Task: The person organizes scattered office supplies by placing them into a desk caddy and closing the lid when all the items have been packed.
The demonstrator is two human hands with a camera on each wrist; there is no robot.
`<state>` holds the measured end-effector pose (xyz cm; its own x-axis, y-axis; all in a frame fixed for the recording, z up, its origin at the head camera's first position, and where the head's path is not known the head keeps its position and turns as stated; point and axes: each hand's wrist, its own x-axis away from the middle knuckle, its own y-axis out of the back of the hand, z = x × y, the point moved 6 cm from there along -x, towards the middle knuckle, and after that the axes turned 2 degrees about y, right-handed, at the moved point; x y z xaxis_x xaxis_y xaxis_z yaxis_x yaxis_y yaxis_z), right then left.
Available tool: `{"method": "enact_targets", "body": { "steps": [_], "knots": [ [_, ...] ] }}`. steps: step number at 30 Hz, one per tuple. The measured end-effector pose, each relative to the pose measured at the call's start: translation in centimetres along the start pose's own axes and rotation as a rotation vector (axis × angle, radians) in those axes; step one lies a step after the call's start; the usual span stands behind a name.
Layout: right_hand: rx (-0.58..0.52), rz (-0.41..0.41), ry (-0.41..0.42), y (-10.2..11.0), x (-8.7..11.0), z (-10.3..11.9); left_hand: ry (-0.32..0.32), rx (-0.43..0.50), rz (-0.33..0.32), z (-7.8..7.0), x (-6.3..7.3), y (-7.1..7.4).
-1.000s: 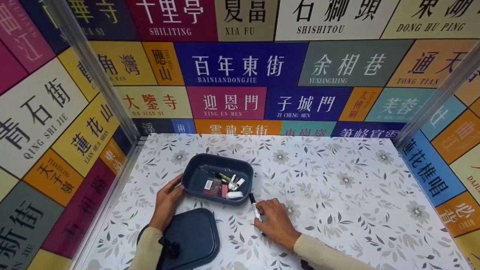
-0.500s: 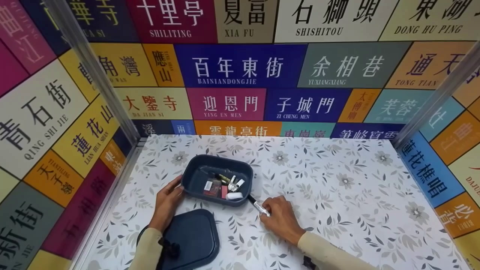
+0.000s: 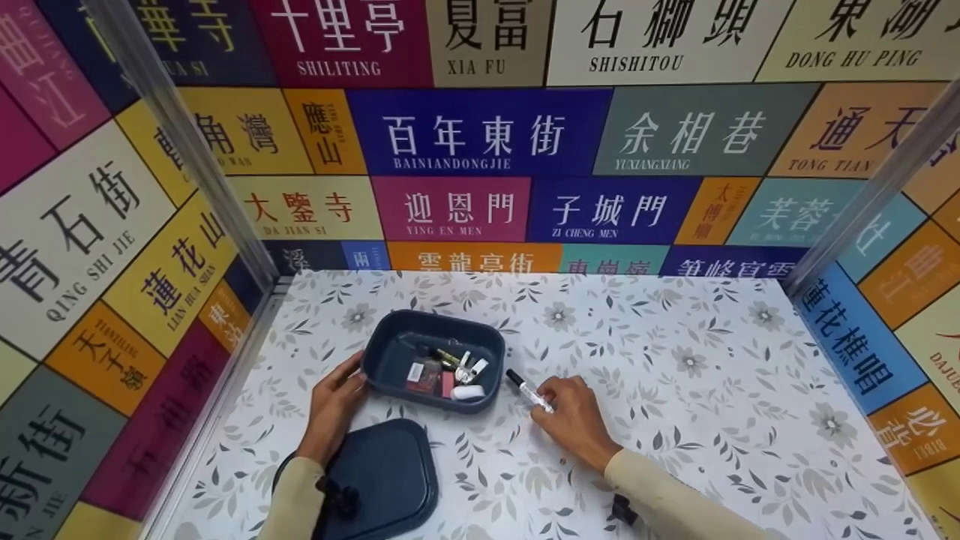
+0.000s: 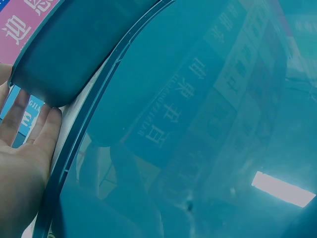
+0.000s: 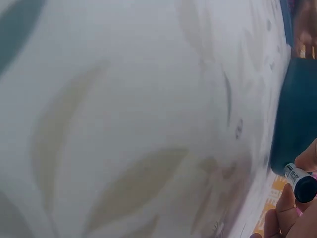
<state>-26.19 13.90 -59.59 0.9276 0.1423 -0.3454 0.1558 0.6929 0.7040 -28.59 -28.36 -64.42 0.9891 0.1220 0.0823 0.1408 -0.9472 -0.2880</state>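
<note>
An open dark blue box holds several small items, among them a clear packet with a white label, a pink item and a white rounded piece. My left hand rests its fingertips against the box's left side; the left wrist view shows those fingers extended to the outer wall. Just right of the box, my right hand pinches a white marker, whose black cap points up and left. Fingers and thumb flank the marker in the right wrist view.
A dark blue lid lies in front of the box, partly beneath the left forearm. The white table has a leaf print. Walls with coloured name panels enclose its back and sides.
My right hand has drawn right and slightly up with the marker, which has turned to slant more and now stands clear of the box's corner. The left hand and box hold nearly still.
</note>
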Motion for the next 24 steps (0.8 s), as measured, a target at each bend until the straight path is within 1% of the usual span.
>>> {"method": "enact_targets", "body": {
  "steps": [6, 10, 17, 22, 24],
  "knots": [
    [-0.088, -0.002, -0.056, 0.8, -1.2, -0.4, -0.002, 0.019, -0.005, 0.0, 0.1, -0.1],
    [-0.148, -0.009, -0.065, 1.1, -2.0, -0.4, -0.008, 0.003, -0.01, 0.0, 0.0, 0.0],
    [-0.177, -0.021, -0.004, 1.1, -2.9, 0.6, 0.0, 0.048, 0.028, 0.1, 0.1, -0.1],
    [-0.201, -0.02, 0.046, 0.7, -3.3, 1.4, -0.01, 0.045, 0.029, 0.0, 0.0, -0.1],
    [-0.2, -0.025, 0.081, 0.5, -3.5, 1.8, -0.016, 0.037, 0.026, 0.0, 0.0, -0.1]
  ]
}}
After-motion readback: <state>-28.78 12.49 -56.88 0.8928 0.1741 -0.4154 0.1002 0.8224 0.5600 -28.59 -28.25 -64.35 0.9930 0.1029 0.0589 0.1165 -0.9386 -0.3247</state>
